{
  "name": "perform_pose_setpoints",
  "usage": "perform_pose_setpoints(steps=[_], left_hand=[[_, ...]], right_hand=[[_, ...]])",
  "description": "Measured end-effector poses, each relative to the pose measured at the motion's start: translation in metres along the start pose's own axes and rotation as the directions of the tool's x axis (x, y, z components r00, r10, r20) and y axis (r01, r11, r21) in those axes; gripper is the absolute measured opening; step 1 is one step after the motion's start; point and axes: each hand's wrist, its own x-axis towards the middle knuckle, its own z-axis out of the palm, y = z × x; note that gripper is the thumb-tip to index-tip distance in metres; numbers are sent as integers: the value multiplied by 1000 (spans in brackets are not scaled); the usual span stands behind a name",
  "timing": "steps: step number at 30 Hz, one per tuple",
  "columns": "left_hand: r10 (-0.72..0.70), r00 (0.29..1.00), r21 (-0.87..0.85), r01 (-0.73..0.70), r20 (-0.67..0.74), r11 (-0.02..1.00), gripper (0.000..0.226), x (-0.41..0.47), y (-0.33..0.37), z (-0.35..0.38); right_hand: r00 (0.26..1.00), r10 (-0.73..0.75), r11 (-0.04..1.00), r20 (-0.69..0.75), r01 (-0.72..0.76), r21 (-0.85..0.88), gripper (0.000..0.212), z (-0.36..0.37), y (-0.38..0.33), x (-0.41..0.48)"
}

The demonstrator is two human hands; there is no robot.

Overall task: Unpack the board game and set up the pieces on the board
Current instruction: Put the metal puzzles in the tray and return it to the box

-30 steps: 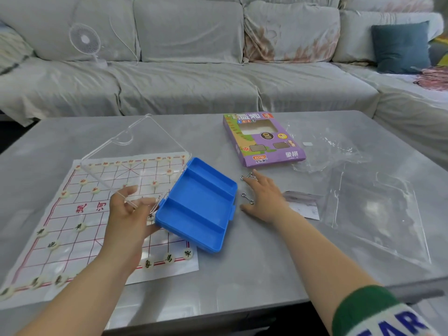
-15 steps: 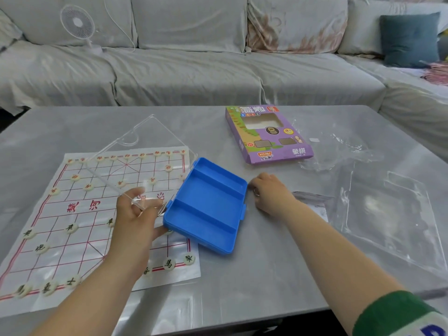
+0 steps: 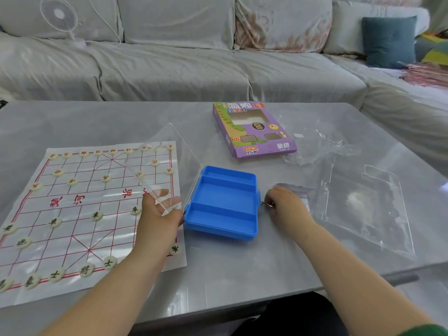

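Your L hand [image 3: 157, 219] is clamped on the near edge of the clear lid [image 3: 167, 166], thumb on top, fingers seen thru the plastic. The lid stands tilted up from the L side of the blue case [image 3: 223, 202] & leans over the R part of the board [image 3: 72, 209]. The case sits on the counter [image 3: 218, 267] just R of the board, 3 compartments showing. Your R hand [image 3: 288, 207] is at the case's R edge, fingers curled together onto a small metal bit [image 3: 266, 204] right by the case wall; can't tell what the bit is. The board is a paper sheet w/ a red grid, round pieces [image 3: 86, 269] lined along both ends & a few in the mid rows. The purple box [image 3: 254, 132] lies further back, apart from the case. Clear bags [image 3: 363, 209] are spread to the R. The sofa [image 3: 169, 69] is behind, w/ a small fan [image 3: 59, 14] & a teal cushion [image 3: 388, 40].
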Motion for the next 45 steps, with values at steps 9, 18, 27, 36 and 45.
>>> perform_pose_setpoints(steps=[9, 18, 27, 36, 45], left_hand=[[44, 994, 76, -52, 99, 996, 24, -4, -3, 0], [2, 988, 174, -29, 155, 984, 10, -1, -23, 9], [-21, 987, 171, -7, 162, 985, 20, 3, -29, 4], [-25, 989, 198, -3, 143, 980, 18, 7, -28, 2], [-8, 989, 191, -21, 148, 981, 16, 5, -21, 1]], right_hand=[[952, 232, 841, -202, -92, 533, 32, -35, -2, -15], [989, -120, 864, 85, 62, 499, 21, -13, -60, -30], [984, -148, 905, 95, 96, 415, 25, -1, -59, -36], [988, -110, 927, 111, 61, 369, 32, -3, -39, -46], [987, -8, 943, -161, 61, 328, 31, -6, -21, -46]])
